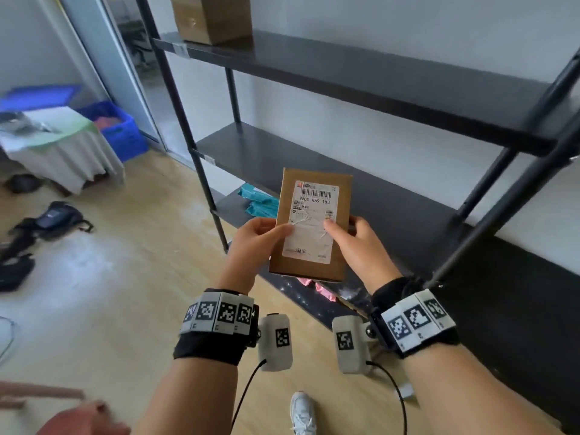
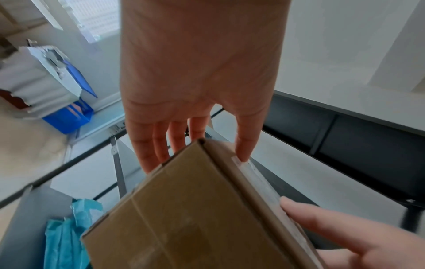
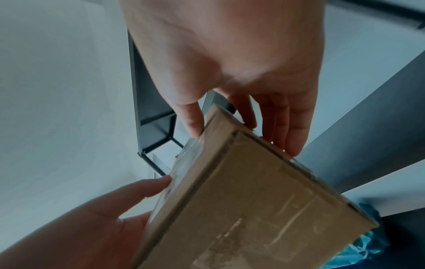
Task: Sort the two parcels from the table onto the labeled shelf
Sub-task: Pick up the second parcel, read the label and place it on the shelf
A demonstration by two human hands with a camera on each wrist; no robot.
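Note:
A flat brown cardboard parcel [image 1: 314, 221] with a white shipping label facing me is held up in front of the dark metal shelf [image 1: 361, 80]. My left hand [image 1: 260, 240] grips its left edge, thumb on the label and fingers behind. My right hand [image 1: 354, 240] grips the right edge the same way. The left wrist view shows the parcel [image 2: 184, 218] from below with the left hand [image 2: 197, 145] pinching its corner. In the right wrist view the right hand [image 3: 241, 127] pinches the parcel [image 3: 253, 209]. A second brown box [image 1: 213, 17] stands on the top shelf at the left.
Teal bags [image 1: 259, 202] lie on a lower shelf board, pink ones [image 1: 317, 287] on the bottom one. A cloth-covered table [image 1: 59, 146] and blue crates [image 1: 116, 127] stand at the left. Dark bags [image 1: 47, 224] lie on the wooden floor. My white shoe [image 1: 303, 412] shows below.

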